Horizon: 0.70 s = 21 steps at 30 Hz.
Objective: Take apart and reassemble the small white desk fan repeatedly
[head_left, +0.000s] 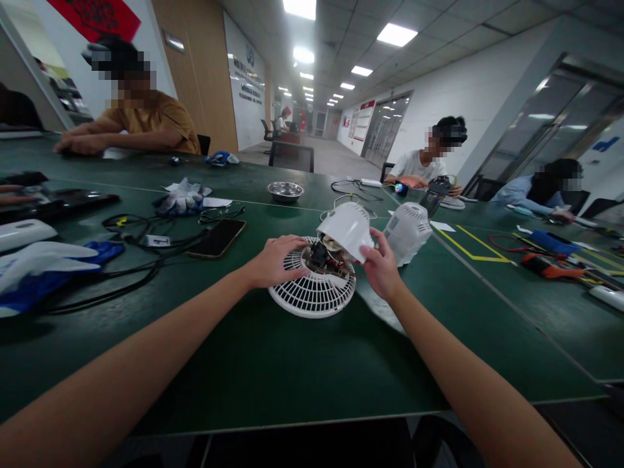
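Note:
A round white fan grille [312, 302] lies on the green table in front of me, with a dark motor and wiring [325, 260] at its centre. My left hand [279, 261] rests on the grille's left side, fingers spread beside the motor. Above the motor, a smooth white plastic housing [347, 229] is tilted, its open side towards the motor. My right hand [383, 265] grips the housing's right edge between thumb and fingers. Just behind that hand stands a translucent white slotted plastic part [408, 233]. A pale flat piece [383, 309] lies partly hidden beneath my right wrist.
A phone [218, 238], black cables [141, 260] and work gloves [182, 197] lie to the left. A metal bowl [285, 190] stands farther back. On the right are an orange-and-black tool [553, 268] and yellow tape markings [475, 250]. Several people sit around the table.

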Each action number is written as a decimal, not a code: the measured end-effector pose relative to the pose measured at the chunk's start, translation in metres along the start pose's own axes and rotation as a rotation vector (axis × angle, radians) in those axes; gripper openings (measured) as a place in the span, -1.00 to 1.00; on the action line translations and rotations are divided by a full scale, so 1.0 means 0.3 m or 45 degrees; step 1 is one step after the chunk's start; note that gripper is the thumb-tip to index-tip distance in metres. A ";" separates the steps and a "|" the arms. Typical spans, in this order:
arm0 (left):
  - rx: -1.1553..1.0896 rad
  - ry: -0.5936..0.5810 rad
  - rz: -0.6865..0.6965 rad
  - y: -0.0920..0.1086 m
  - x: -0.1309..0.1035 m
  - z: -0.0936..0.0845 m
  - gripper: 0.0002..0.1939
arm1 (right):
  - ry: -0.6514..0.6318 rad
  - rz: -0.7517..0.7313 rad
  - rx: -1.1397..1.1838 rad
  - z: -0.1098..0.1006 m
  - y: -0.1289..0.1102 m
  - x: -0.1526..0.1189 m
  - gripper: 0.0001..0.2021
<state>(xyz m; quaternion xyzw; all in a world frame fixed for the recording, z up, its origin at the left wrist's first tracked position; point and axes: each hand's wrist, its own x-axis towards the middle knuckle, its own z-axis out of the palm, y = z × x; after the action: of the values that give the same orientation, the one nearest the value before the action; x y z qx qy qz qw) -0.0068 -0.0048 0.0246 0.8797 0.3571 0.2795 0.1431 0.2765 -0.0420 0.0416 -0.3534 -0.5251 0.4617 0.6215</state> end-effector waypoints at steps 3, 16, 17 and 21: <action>-0.009 0.000 -0.002 0.008 0.003 -0.004 -0.32 | -0.128 -0.131 -0.276 0.019 -0.009 -0.027 -0.42; 0.037 0.016 0.061 0.037 0.006 0.000 -0.19 | -0.357 -0.492 -0.994 -0.009 -0.013 -0.027 -0.27; 0.052 0.016 0.073 0.042 0.008 -0.004 -0.21 | -0.375 -0.488 -1.003 -0.014 -0.010 -0.025 -0.26; 0.096 0.029 0.108 0.058 0.010 -0.023 -0.27 | -0.456 -0.458 -1.008 -0.019 -0.011 -0.027 -0.25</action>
<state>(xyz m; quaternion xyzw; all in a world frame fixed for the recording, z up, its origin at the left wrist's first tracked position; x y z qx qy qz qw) 0.0004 -0.0147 0.0392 0.8956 0.3314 0.2815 0.0937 0.2827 -0.0506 0.0409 -0.3813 -0.8127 0.1645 0.4086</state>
